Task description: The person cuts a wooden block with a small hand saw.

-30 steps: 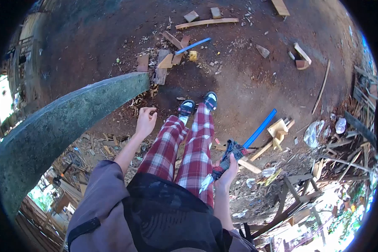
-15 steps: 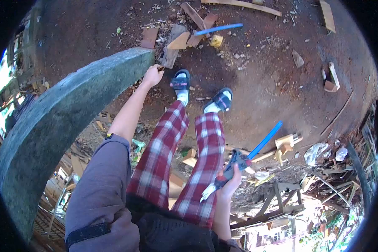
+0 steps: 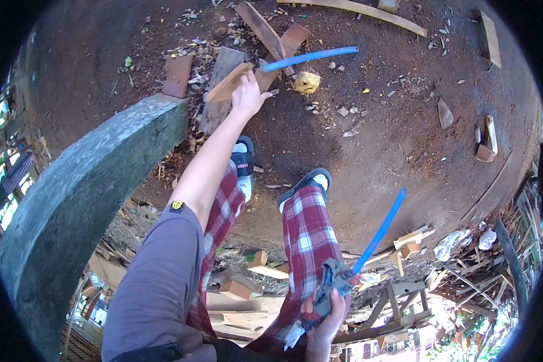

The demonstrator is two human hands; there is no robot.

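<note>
My left hand [image 3: 246, 98] reaches down at the upper middle, thumb spread away from the fingers. Its fingertips are at the right end of a light wooden offcut [image 3: 225, 85], which lies across a grey board [image 3: 216, 107]. Contact between them is hard to tell. A blue strip [image 3: 311, 58] lies just right of that hand. At the lower right, my right hand [image 3: 327, 320] is closed around a grey, crumpled cloth bundle [image 3: 333, 282] with red parts. From the bundle another blue strip [image 3: 381, 230] sticks up, and a whitish end [image 3: 294, 335] shows below.
A large curved stone-like slab [image 3: 84, 175] rises along the left. Beyond the sandaled feet are reddish wood pieces [image 3: 177, 76] and a yellow lump [image 3: 307, 82] on the dirt. Wood scraps and a plastic bag [image 3: 451, 244] lie at the right; more offcuts [image 3: 238, 288] sit below.
My left hand has left the slab's end and moved right to the light offcut. The view has shifted, and my right hand with the bundle appears lower. The feet stand farther apart.
</note>
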